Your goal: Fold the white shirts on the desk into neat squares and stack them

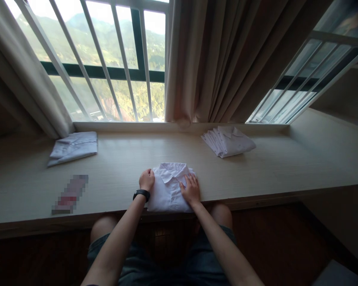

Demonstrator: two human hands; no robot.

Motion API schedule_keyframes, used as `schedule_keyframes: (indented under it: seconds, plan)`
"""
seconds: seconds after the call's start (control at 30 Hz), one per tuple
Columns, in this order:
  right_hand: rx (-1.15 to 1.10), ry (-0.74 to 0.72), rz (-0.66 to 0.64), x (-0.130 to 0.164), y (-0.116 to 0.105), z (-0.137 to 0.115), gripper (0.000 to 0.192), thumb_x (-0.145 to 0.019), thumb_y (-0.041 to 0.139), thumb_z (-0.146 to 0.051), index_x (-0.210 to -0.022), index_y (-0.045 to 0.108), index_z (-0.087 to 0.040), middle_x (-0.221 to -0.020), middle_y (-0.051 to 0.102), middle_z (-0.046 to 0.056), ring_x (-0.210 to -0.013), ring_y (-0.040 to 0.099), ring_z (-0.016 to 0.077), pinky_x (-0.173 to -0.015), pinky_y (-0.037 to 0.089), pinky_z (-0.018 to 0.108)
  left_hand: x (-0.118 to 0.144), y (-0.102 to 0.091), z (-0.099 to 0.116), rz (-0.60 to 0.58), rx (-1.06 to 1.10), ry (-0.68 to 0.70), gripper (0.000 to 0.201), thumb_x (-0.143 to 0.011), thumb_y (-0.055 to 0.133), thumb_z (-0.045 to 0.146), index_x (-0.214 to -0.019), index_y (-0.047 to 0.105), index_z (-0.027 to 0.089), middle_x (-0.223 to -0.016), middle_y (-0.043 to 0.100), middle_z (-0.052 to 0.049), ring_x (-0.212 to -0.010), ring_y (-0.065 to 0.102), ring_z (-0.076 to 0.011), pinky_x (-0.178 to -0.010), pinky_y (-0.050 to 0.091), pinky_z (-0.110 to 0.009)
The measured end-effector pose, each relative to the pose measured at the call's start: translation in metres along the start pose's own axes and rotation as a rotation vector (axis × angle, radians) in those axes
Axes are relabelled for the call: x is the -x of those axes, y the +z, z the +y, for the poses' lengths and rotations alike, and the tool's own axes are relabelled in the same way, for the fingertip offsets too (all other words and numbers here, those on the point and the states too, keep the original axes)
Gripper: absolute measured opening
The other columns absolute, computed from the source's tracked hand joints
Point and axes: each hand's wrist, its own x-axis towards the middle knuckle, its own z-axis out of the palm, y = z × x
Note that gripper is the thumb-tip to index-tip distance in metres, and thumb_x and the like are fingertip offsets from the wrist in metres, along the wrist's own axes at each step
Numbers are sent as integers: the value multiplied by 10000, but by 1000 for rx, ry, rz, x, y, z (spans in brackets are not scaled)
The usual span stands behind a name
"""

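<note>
Boxy folded white shirt point(165, 196), pointed collar point(169, 173), left hand point(146, 180) curled at edge (grip unclear), right hand point(191, 190) spread flat

The shirt point(170, 194) is plain white, the desk point(122, 155) cream with faint grain, the wristband point(142, 193) black (the shorts point(201, 256), blue).

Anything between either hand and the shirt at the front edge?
Nothing visible: the left hand is at the left edge of the folded white shirt, and the right hand lies on its right side.
</note>
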Motion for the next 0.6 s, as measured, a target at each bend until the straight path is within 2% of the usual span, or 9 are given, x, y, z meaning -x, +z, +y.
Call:
schedule_keyframes:
  seconds: [0.1, 0.17, 0.3, 0.43, 0.6]
  plan:
    - [-16, -6, 32, 3, 1, -1, 544, -975, 441, -439, -1367, 588, -92, -1499, 473, 167, -1463, 319, 278, -1230, 187, 456, -16, -14, -6, -123, 16, -52, 265, -881, 510, 327, -864, 721, 168, -961, 745, -143, -954, 675, -277, -820, 481, -323]
    - [-26, -14, 25, 5, 0, -2, 538, -966, 454, -440, -1357, 595, -99, -1486, 489, 165, -1456, 334, 281, -1225, 196, 460, -25, -19, -8, -192, 36, -71, 209, -834, 575, 322, -784, 706, 167, -850, 740, -113, -856, 681, -244, -738, 477, -287]
    - [-32, -19, 17, 5, -3, -4, 532, -953, 468, -434, -1354, 596, -109, -1478, 501, 155, -1445, 353, 279, -1219, 208, 454, -38, -27, -5, -294, 81, -121, 179, -793, 629, 317, -763, 682, 148, -745, 711, -92, -707, 667, -201, -606, 458, -257]
    - [-29, -19, 15, 6, -5, -6, 538, -953, 464, -440, -1358, 594, -111, -1478, 502, 153, -1445, 355, 281, -1218, 211, 450, -44, -32, 0, -373, 133, -178, 184, -839, 581, 294, -834, 674, 136, -739, 708, -92, -648, 657, -171, -564, 457, -242]
    - [-26, -24, 7, 5, -2, -4, 553, -953, 458, -446, -1363, 589, -100, -1469, 510, 162, -1440, 364, 278, -1222, 203, 453, -46, -33, -1, -434, 120, -196, 182, -748, 708, 301, -721, 664, 127, -624, 651, -73, -585, 611, -165, -526, 419, -238]
